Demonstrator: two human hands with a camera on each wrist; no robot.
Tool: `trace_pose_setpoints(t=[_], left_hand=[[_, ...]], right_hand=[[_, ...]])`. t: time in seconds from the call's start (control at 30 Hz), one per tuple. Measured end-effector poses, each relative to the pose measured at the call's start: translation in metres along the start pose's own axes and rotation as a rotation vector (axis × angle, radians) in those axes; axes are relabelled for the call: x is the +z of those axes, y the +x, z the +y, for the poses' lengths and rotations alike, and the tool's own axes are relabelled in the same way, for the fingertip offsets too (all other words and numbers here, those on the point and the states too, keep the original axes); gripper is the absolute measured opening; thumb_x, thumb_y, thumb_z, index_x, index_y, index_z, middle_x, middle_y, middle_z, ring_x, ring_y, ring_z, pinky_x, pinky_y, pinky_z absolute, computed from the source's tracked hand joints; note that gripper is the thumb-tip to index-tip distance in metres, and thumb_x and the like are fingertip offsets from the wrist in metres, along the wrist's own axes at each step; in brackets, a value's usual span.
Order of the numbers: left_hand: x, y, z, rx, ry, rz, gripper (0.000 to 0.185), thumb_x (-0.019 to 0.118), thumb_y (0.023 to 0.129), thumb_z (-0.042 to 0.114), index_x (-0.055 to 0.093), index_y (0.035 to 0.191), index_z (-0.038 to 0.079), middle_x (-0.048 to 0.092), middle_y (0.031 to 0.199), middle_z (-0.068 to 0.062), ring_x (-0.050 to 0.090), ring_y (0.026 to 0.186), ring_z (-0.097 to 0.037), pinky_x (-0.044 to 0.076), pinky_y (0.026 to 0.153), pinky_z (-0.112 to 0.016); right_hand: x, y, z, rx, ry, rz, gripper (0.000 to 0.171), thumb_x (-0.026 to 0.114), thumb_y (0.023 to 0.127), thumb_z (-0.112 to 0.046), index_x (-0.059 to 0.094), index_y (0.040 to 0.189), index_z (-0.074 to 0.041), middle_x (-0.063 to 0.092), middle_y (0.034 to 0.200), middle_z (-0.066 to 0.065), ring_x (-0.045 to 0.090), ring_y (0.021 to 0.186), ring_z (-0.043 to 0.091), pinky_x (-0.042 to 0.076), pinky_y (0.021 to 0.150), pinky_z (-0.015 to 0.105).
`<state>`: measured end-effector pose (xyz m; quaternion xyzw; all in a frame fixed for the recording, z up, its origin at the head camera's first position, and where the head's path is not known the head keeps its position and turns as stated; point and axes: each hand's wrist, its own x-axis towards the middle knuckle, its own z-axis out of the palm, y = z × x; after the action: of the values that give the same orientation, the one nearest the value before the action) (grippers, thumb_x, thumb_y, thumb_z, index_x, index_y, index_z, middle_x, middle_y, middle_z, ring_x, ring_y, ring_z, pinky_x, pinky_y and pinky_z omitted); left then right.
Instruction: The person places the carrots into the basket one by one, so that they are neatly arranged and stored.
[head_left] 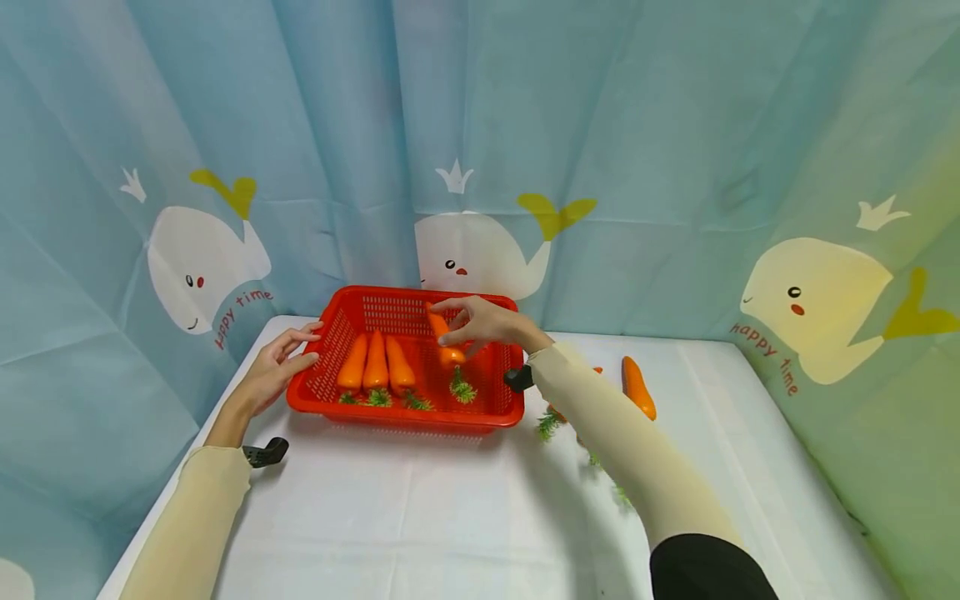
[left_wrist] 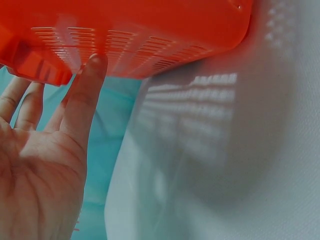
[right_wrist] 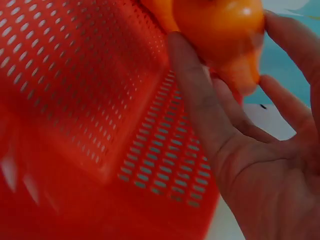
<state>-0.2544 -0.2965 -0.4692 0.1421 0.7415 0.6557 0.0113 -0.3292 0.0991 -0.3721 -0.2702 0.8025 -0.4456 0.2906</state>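
A red plastic basket (head_left: 405, 421) with slotted walls stands on the white-covered table. Three orange carrots (head_left: 376, 363) with green tops lie side by side in its left part. My right hand (head_left: 480, 321) reaches over the basket's right side and pinches another carrot (head_left: 450, 354), its leafy top pointing toward me. In the right wrist view that carrot (right_wrist: 220, 30) sits between thumb and fingers, above the slotted wall. My left hand (head_left: 273, 367) touches the left rim with extended fingers. The left wrist view shows its thumb (left_wrist: 85, 100) against the basket's outer wall.
To the right of the basket, a carrot (head_left: 637, 387) lies on the table (head_left: 720, 417). More carrots are partly hidden under my right forearm, with green tops (head_left: 549, 423) showing. A blue curtain (head_left: 645, 150) with whale prints hangs right behind the table.
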Motion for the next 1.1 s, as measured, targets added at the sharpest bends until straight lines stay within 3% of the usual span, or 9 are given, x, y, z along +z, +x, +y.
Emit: trace_pose_setpoints(t=[0.27,0.63,0.83,1.1], left_hand=[[-0.003,0.0,-0.001,0.032,-0.025,0.004,0.03,0.061,0.102,0.006,0.053,0.129,-0.005,0.031,0.165,-0.014,0.023,0.153,-0.029,0.047,0.099,-0.015],[-0.001,0.002,-0.002,0.012,-0.023,-0.001,0.033,0.061,0.103,0.008,0.051,0.131,-0.006,0.029,0.166,-0.014,0.02,0.154,-0.035,0.049,0.098,-0.017],[-0.001,0.003,-0.002,0.015,-0.013,0.003,0.034,0.062,0.103,0.009,0.051,0.131,-0.006,0.03,0.166,-0.013,0.023,0.153,-0.031,0.049,0.098,-0.017],[-0.001,0.001,-0.003,0.026,-0.013,0.002,0.033,0.061,0.102,0.008,0.051,0.131,-0.007,0.03,0.166,-0.015,0.021,0.154,-0.031,0.047,0.1,-0.015]], right_hand=[[0.018,0.036,0.004,0.123,-0.033,-0.021,0.07,0.077,0.093,-0.016,0.045,0.155,-0.013,0.059,0.135,0.016,0.066,0.105,0.027,0.062,0.081,0.044],[0.038,0.059,0.017,0.214,0.03,-0.04,0.066,0.076,0.094,-0.014,0.048,0.154,-0.015,0.048,0.144,0.014,0.069,0.083,0.026,0.061,0.086,0.046],[0.037,0.063,0.026,0.246,0.046,-0.047,0.065,0.076,0.093,-0.015,0.05,0.153,-0.019,0.047,0.146,0.012,0.07,0.091,0.027,0.061,0.085,0.044],[0.042,0.067,0.029,0.239,0.042,-0.057,0.068,0.076,0.093,-0.017,0.048,0.154,-0.019,0.058,0.134,0.014,0.065,0.108,0.027,0.062,0.082,0.04]])
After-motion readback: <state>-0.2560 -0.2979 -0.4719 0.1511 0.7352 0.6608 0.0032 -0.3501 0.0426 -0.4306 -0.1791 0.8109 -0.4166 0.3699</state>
